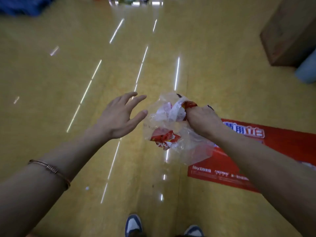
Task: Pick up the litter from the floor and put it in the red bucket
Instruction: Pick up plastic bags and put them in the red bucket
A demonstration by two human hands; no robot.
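Clutching a crumpled bundle of litter [165, 136] above the yellow floor [51, 82], the right grip [202, 122] holds tight; the left grip [118, 117] hovers just beside it, spread wide

Bright overhead strip lights glare on the glossy floor [51, 82]; wide-angle edges blur.

The floor [51, 82] is smooth and glossy, throwing back the ceiling lights in streaks. The clear plastic bag [191, 147] is thin, crinkled and shiny, with glossy red wrappers [164, 137] crumpled inside. A coppery metal bangle [51, 169] gleams dully. The red banner [282, 139] on the floor looks smooth, printed.
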